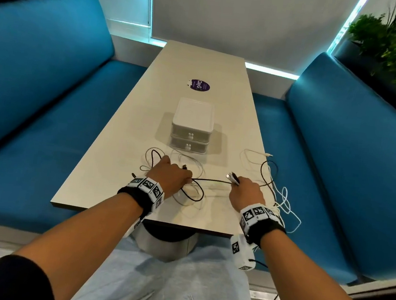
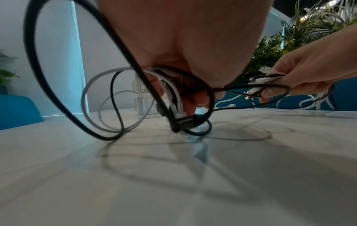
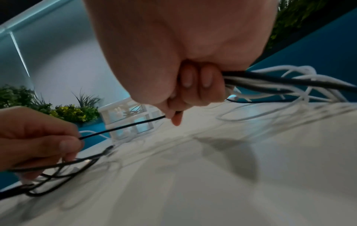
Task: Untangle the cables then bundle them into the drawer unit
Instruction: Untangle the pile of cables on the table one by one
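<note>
Black cable (image 1: pixel 210 180) runs taut between the left hand (image 1: pixel 172 178) and right hand (image 1: pixel 246 192), both clenched on mixed strands at lower centre; pulling risks tightening knots.

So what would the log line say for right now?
stage: untangling | left hand: grips cables | right hand: grips cable ends | black cable: stretched between hands | drawer unit: closed

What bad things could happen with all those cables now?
The black cable runs tight between the left hand and right hand, so pulling harder may tighten knots in the loops instead of freeing them. White cable hangs over the table edge and could slide off. The drawers look shut, and both hands are full, so opening them may be awkward.
</note>
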`<state>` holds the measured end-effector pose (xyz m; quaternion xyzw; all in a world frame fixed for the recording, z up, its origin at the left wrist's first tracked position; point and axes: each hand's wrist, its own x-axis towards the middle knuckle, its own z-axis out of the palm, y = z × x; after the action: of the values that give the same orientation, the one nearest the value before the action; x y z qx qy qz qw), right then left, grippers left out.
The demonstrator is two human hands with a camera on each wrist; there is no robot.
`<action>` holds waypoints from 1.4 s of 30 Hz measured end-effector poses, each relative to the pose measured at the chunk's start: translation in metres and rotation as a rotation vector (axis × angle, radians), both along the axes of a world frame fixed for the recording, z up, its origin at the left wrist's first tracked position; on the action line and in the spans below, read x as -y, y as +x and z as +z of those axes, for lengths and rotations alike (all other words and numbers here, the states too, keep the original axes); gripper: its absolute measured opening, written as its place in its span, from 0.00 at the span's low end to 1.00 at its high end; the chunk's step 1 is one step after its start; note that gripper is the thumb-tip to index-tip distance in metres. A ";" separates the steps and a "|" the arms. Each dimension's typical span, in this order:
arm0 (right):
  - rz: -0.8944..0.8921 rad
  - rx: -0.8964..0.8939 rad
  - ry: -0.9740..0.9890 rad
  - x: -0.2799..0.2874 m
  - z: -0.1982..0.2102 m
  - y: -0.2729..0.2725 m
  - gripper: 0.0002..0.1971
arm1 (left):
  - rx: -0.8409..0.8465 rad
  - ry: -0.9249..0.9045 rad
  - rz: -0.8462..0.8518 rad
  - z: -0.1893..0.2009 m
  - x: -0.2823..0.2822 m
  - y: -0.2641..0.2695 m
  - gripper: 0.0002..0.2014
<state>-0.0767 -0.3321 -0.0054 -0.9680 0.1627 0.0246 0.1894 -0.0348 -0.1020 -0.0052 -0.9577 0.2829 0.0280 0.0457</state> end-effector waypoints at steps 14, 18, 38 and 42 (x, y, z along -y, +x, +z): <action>0.394 -0.013 0.104 -0.047 0.000 0.000 0.12 | 0.093 0.000 -0.083 0.002 0.015 -0.010 0.14; 0.265 0.000 0.097 -0.023 0.003 0.005 0.10 | 0.052 -0.013 0.009 -0.004 -0.006 0.001 0.13; 0.453 0.094 0.140 -0.035 0.000 -0.006 0.10 | 0.227 -0.060 -0.073 -0.007 0.011 -0.009 0.15; 0.481 0.066 0.101 -0.026 0.003 -0.007 0.09 | 0.224 -0.051 -0.067 -0.010 0.013 -0.010 0.15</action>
<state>-0.0840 -0.3065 -0.0028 -0.9685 -0.0803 0.0456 0.2314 -0.0446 -0.1149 -0.0153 -0.9456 0.3087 -0.0878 0.0537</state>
